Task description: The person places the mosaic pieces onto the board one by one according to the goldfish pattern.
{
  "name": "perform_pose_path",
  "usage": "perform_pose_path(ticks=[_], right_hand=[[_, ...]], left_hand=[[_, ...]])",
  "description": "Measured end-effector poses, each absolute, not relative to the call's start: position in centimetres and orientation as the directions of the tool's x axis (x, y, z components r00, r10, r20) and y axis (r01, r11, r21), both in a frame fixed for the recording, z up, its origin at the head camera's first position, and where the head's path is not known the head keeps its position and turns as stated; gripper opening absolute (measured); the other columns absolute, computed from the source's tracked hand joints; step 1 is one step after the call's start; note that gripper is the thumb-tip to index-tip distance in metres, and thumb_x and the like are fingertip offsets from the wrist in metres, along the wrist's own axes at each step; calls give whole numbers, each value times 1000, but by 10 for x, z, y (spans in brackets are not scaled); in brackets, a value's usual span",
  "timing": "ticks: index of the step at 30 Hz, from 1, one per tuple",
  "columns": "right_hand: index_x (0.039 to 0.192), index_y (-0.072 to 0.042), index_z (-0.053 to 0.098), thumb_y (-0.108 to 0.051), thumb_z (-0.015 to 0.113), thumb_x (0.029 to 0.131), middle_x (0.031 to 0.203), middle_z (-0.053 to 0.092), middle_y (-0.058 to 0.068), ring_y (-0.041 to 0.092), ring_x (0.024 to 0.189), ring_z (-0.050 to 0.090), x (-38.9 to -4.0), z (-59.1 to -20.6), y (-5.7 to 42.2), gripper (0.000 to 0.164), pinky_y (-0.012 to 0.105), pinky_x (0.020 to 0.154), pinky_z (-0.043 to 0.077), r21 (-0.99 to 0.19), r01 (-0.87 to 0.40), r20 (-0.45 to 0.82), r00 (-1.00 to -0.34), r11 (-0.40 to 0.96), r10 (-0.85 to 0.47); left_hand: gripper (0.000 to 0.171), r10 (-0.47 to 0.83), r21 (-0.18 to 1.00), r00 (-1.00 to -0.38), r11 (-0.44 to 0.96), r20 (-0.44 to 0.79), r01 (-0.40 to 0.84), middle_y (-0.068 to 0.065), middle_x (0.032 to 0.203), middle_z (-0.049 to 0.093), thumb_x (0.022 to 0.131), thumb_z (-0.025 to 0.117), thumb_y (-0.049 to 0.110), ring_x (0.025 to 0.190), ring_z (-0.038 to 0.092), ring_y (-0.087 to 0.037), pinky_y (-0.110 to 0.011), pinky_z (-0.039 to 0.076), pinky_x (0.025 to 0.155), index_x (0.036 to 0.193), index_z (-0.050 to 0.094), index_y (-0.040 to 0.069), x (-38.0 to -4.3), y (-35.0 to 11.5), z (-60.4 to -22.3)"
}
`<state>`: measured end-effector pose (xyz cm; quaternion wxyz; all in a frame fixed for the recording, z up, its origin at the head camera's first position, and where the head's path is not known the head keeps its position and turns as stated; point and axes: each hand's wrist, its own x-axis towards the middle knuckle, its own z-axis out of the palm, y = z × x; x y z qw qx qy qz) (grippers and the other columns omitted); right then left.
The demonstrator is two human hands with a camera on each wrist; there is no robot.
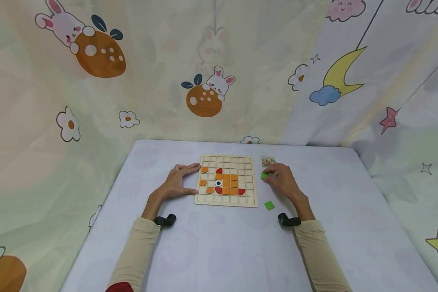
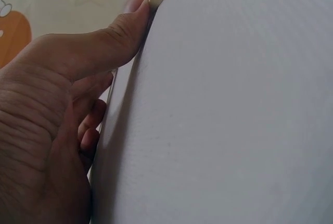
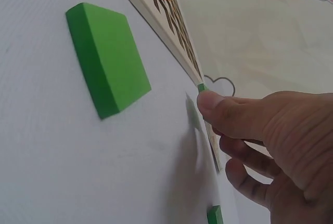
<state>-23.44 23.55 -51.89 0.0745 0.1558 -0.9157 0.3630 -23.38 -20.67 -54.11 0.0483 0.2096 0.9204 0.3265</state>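
Observation:
A square wooden grid board (image 1: 226, 200) lies on the table with orange squares (image 1: 226, 183), three red quarter-circles (image 1: 241, 191), three orange discs (image 1: 202, 183) and a white-ringed eye piece (image 1: 218, 183) on it. My left hand (image 1: 175, 180) rests at the board's left edge, its thumb and fingers spread along that side. Between thumb and fingertips, my right hand (image 1: 282, 180) pinches a small green tile (image 1: 264, 175), just right of the board. Nearer me lies a green square tile (image 1: 269, 205). Another green piece (image 3: 214, 214) shows below the right hand in the right wrist view.
A small patterned card (image 1: 268, 159) lies beyond the right hand, by the board's upper right corner. A pale cloth covers the table (image 1: 219, 251). Behind it hangs a curtain (image 1: 160, 81) printed with rabbits, flowers and a moon. A dark wrist camera (image 1: 289, 220) sits on each wrist.

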Motion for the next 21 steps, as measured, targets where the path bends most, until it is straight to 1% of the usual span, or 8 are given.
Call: perform_pose_path(ticks=[3,6,8,10,12,16,21], right_hand=[[113,2,82,3,86,88,118,81,21,44,131,66,-236,-519,232,26,49,93,51,-655,-341,246,-940,674,-237],[114,1,82,2,87,88,116,82,19,41,121,70,-238,-519,227,26,47,92,51,-661,-346,242,-938,666,-246],[113,0,83,0,88,88,113,83,17,36,109,73,-240,-518,222,25,46,90,52,-660,-351,247,-936,664,-250],[111,-1,83,-2,88,88,110,83,15,32,100,72,-242,-517,217,23,45,90,52,-669,-353,245,-936,654,-253],[109,-1,84,-2,88,88,108,83,15,30,98,71,-245,-516,212,21,46,90,52,-667,-360,253,-933,653,-256],[105,-2,85,-4,88,89,107,83,14,29,100,70,-249,-517,204,16,44,90,53,-672,-358,245,-933,648,-262],[101,-4,85,-2,85,91,102,82,11,26,97,67,-254,-520,196,10,38,88,50,-664,-371,246,-928,649,-278]], left_hand=[[101,416,622,-908,699,46,352,1,177,42,80,96,45,147,41,-35,-62,32,118,166,49,24,-233,-207,-541],[101,410,620,-911,705,39,344,2,177,41,79,96,45,148,40,-34,-62,32,119,166,49,24,-233,-207,-541],[101,405,619,-913,709,36,339,2,177,41,79,96,44,148,40,-35,-63,31,119,166,49,25,-232,-207,-540],[102,399,617,-916,713,36,334,2,177,41,79,96,44,147,40,-35,-63,32,119,166,49,25,-232,-208,-540],[101,399,614,-916,714,40,338,1,177,42,79,96,45,147,41,-34,-63,32,119,166,48,25,-231,-208,-540],[101,406,611,-912,710,52,350,0,176,43,79,95,47,146,42,-35,-64,33,117,166,49,23,-231,-208,-541],[100,405,611,-912,708,59,354,-1,176,43,79,95,47,146,42,-36,-64,33,117,165,50,23,-232,-208,-541]])
